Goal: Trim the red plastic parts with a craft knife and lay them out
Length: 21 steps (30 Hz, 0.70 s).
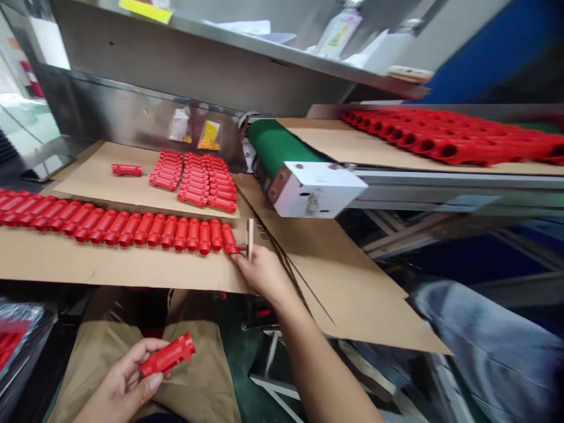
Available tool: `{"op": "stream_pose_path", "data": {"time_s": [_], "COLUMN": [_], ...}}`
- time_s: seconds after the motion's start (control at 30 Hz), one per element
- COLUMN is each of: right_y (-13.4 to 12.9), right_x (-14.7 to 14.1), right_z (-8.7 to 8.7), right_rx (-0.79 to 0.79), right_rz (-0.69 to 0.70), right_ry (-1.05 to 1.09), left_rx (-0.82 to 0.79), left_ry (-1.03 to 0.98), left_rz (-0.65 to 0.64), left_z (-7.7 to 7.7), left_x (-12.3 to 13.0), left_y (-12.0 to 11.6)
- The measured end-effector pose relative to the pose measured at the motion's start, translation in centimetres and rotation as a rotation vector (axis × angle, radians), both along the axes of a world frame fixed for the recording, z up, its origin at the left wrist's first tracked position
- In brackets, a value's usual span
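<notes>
In my left hand (127,376), above my lap, I grip a red plastic tube (170,355) with notched, cut-out ends. My right hand (261,270) is at the right end of a long row of similar red tubes (145,229). It is closed around a thin, pale wood-coloured stick (251,238) that points upward. The fingertips touch the last tube (229,238) of the row; whether they grip it is partly hidden. The row lies side by side on a cardboard sheet (132,267).
Behind the row, stacked red parts (192,179) and one separate part (127,170) lie on cardboard. A green conveyor (286,147) with a white end bracket (315,191) carries more red tubes (440,135). A metal shelf (264,56) overhangs the back. A denim-clad leg (484,341) is at right.
</notes>
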State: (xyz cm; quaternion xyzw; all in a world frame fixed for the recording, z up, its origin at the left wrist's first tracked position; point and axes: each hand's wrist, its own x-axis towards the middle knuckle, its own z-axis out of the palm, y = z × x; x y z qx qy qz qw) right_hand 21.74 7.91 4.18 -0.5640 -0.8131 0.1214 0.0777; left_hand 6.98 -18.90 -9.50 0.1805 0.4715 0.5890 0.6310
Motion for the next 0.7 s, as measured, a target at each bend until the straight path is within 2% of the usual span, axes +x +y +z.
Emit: {"op": "stream_pose_path", "data": {"time_s": [0.07, 0.17, 0.23, 0.3, 0.37, 0.53, 0.7], "right_y": [-1.0, -4.9, -8.3, -11.2, -13.1, -15.2, -16.2], "right_x": [1.1, 2.4, 2.7, 2.5, 2.2, 1.9, 2.1], "right_z": [0.6, 0.4, -0.7, -2.4, -4.3, -7.6, -9.1], "right_rx": [-0.004, -0.085, -0.359, -0.611, -0.692, -0.704, -0.921], "right_rz": [0.001, 0.083, 0.248, 0.287, 0.242, 0.097, -0.03], "right_ry": [0.043, 0.145, 0.414, 0.584, 0.706, 0.874, 0.976], "left_rx": [-0.011, -0.029, -0.025, -0.033, -0.062, -0.121, -0.187], "left_ry": [-0.018, -0.048, -0.063, -0.05, -0.011, 0.155, 0.01], "left_rz": [0.038, 0.061, 0.063, 0.062, 0.07, 0.205, 0.27], "left_z": [0.2, 0.8, 1.4, 1.7, 1.8, 1.5, 2.6], "left_x": [-0.2, -0.7, -0.9, -0.9, -0.7, -0.3, 0.1], "left_y": [0.2, 0.3, 0.2, 0.1, 0.1, 0.1, 0.3]}}
